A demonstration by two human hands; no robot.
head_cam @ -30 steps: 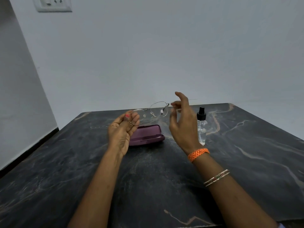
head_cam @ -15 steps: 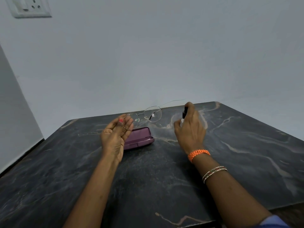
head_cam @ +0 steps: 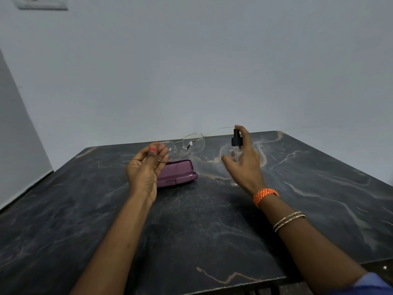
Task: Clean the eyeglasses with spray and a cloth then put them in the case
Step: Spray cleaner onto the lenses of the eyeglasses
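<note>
Thin wire-rimmed eyeglasses [head_cam: 192, 143] hang in the air above the table, pinched at their left lens rim by my left hand [head_cam: 146, 169]. One temple arm stretches right toward the spray bottle. My right hand [head_cam: 244, 162] grips a small clear spray bottle [head_cam: 236, 143] with a black nozzle, lifted off the table, index finger resting on top of the nozzle. A closed purple glasses case [head_cam: 178, 173] lies on the table just behind my left hand. No cloth shows.
The dark marble table [head_cam: 202, 220] fills the lower view, with its front edge near the bottom. A pale wall rises behind it, and a white socket plate [head_cam: 40, 3] sits top left.
My right hand went from open beside the glasses to the spray bottle, gripped it and lifted it with a finger on the nozzle. My left hand keeps holding the glasses.
</note>
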